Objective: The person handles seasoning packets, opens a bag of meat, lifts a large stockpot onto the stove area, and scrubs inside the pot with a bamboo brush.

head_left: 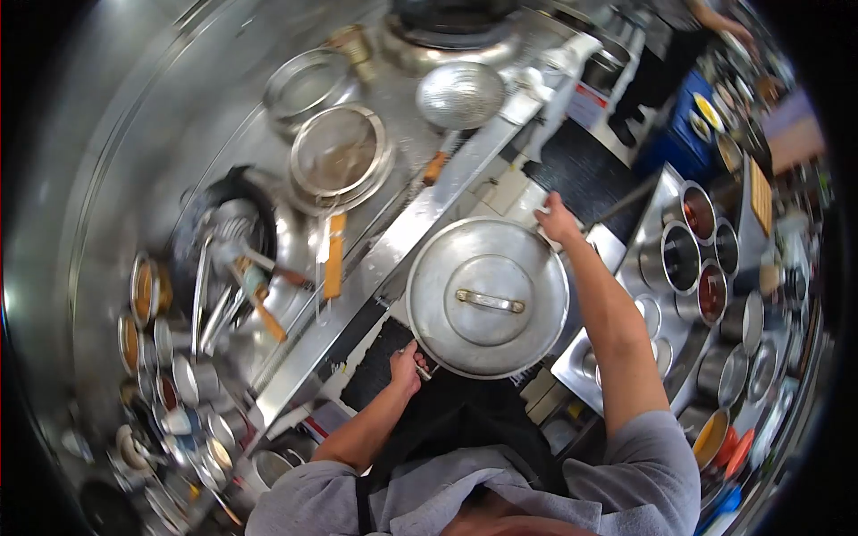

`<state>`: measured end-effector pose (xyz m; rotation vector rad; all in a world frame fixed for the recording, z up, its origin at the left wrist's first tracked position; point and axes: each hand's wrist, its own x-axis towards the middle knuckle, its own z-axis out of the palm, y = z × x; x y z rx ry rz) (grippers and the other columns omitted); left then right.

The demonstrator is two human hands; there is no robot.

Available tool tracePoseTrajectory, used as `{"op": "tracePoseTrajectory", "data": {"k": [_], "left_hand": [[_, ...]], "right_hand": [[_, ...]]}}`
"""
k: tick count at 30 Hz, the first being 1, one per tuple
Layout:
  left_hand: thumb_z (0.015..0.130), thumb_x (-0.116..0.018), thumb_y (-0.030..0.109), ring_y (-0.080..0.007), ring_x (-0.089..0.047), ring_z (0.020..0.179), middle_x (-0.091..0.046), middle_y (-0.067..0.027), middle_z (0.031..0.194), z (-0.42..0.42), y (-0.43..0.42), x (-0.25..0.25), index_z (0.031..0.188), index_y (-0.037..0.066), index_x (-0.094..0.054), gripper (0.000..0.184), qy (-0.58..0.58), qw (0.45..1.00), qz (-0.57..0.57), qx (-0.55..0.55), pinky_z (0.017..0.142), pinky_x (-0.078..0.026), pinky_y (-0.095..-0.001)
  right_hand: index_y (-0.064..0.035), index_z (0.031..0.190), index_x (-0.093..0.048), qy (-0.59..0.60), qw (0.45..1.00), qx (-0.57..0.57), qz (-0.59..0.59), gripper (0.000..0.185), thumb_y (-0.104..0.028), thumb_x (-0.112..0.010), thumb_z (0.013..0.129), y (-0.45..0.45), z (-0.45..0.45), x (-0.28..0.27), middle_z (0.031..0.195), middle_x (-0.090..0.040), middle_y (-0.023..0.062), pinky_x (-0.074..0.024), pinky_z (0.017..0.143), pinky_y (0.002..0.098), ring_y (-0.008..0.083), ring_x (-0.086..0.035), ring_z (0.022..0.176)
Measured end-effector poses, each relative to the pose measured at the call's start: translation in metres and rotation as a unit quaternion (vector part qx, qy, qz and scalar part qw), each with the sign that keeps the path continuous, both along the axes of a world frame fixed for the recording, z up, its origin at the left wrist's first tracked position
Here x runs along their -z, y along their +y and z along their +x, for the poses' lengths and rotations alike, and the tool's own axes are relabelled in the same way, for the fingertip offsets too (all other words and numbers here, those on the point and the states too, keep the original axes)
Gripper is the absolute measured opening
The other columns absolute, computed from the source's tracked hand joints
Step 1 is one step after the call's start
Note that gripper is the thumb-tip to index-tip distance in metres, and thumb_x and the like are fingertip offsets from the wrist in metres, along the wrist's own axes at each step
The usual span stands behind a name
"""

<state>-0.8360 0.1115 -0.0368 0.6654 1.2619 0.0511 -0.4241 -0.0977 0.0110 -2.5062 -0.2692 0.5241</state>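
A large round metal pot [429, 344] is in front of my body, seen from above. Its flat metal lid [487, 255] covers it and has a bar handle [490, 301] across the middle. My left hand [408, 368] is closed round a side handle at the pot's near left. At the far right side, my right hand [559, 221] is closed at the opposite handle, which is mostly hidden behind the fingers. The lid hides whatever is inside. Beneath the pot, I cannot make out any support.
Left is a steel cooking counter [393, 241] with strainers [338, 150], a perforated ladle [460, 96] and a wok [223, 232] full of utensils. Right, a steel table [657, 219] bears several metal containers. A dark floor mat [581, 170] lies ahead; another person [661, 62] stands beyond.
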Motion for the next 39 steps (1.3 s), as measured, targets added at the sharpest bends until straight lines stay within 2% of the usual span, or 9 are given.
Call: {"op": "tracePoseTrajectory", "data": {"k": [4,6,7,9,12,16,26,32,39], "left_hand": [[0.090,-0.064,0.025,-0.0128,-0.048,0.053,-0.049,-0.0014,0.066,-0.046,0.015,-0.012,0.089,0.009,-0.053,0.019,-0.077,0.997,-0.020,0.002,0.045,-0.042,-0.0320],[0.090,-0.066,0.030,-0.0122,-0.049,0.054,-0.051,-0.0009,0.064,-0.068,0.019,-0.040,0.084,0.007,-0.055,0.026,-0.075,0.996,-0.026,-0.048,0.047,-0.043,-0.0310],[0.091,-0.064,0.033,-0.0134,-0.052,0.056,-0.057,-0.0037,0.068,-0.085,0.024,-0.048,0.084,0.006,-0.056,0.029,-0.117,0.990,-0.036,-0.073,0.048,-0.045,-0.0311],[0.092,-0.063,0.034,-0.0141,-0.054,0.057,-0.060,-0.0059,0.073,-0.121,0.028,-0.080,0.085,0.006,-0.056,0.030,-0.159,0.979,-0.032,-0.125,0.049,-0.046,-0.0308],[0.094,-0.060,0.036,-0.0170,-0.061,0.062,-0.067,-0.0124,0.086,-0.168,0.042,-0.104,0.087,0.006,-0.056,0.031,-0.252,0.956,0.008,-0.153,0.052,-0.048,-0.0303],[0.096,-0.056,0.036,-0.0192,-0.067,0.072,-0.068,-0.0137,0.087,-0.218,0.050,-0.141,0.093,0.004,-0.059,0.032,-0.271,0.942,0.094,-0.172,0.056,-0.051,-0.0278],[0.095,-0.055,0.025,-0.0164,-0.056,0.054,-0.063,-0.0092,0.073,-0.348,-0.003,-0.164,0.085,0.002,-0.061,0.026,-0.122,0.877,0.251,-0.392,0.043,-0.044,-0.0288],[0.098,-0.048,0.022,-0.0187,-0.061,0.059,-0.065,-0.0127,0.081,-0.443,-0.049,-0.255,0.117,0.009,-0.047,0.023,-0.144,0.765,0.360,-0.514,0.046,-0.047,-0.0294],[0.100,-0.049,0.029,-0.0204,-0.065,0.067,-0.067,-0.0208,0.096,-0.547,-0.130,-0.351,0.131,0.007,-0.040,0.039,-0.122,0.620,0.528,-0.567,0.054,-0.051,-0.0263]], "right_hand": [[0.0029,0.131,-0.041,-0.132,0.986,-0.064,0.077,0.056,-0.027,-0.062,0.088,-0.015,0.006,0.068,0.134,-0.051,0.0242,-0.0410,0.103,0.0395,0.0372,-0.050,0.126],[0.0041,0.136,-0.036,-0.015,0.978,-0.065,0.197,0.060,-0.022,-0.064,0.089,-0.011,-0.008,0.056,0.139,-0.048,0.0218,-0.0400,0.104,0.0373,0.0293,-0.047,0.129],[-0.0001,0.115,-0.048,-0.059,0.983,-0.072,0.157,0.035,-0.021,-0.063,0.091,-0.003,-0.033,0.023,0.105,-0.058,0.0096,-0.0470,0.084,0.0341,0.0182,-0.055,0.096],[-0.0111,0.095,-0.046,-0.074,0.968,-0.143,0.192,0.019,-0.023,-0.061,0.093,-0.008,-0.035,0.028,0.076,-0.046,-0.0010,-0.0369,0.049,0.0242,0.0063,-0.043,0.059],[-0.0111,0.096,-0.046,0.045,0.978,-0.083,0.188,0.021,-0.026,-0.060,0.095,0.022,-0.123,-0.073,0.071,-0.047,-0.0001,-0.0357,0.042,0.0259,0.0088,-0.045,0.051],[-0.0172,0.100,-0.043,0.161,0.963,-0.106,0.188,0.019,-0.022,-0.060,0.093,0.054,-0.171,-0.126,0.066,-0.045,0.0003,-0.0334,0.038,0.0274,0.0103,-0.043,0.048],[-0.0172,0.111,-0.047,0.217,0.895,-0.311,0.234,0.020,-0.016,-0.057,0.094,0.171,-0.268,-0.170,0.069,-0.051,0.0021,-0.0359,0.038,0.0266,0.0112,-0.047,0.050],[-0.0154,0.116,-0.054,0.365,0.782,-0.397,0.313,0.020,-0.017,-0.054,0.096,0.212,-0.366,-0.241,0.081,-0.057,0.0042,-0.0394,0.043,0.0243,0.0113,-0.050,0.055],[-0.0152,0.120,-0.054,0.545,0.633,-0.423,0.352,0.029,-0.031,-0.049,0.096,0.264,-0.503,-0.285,0.088,-0.059,0.0081,-0.0344,0.044,0.0231,0.0141,-0.049,0.059]]}}
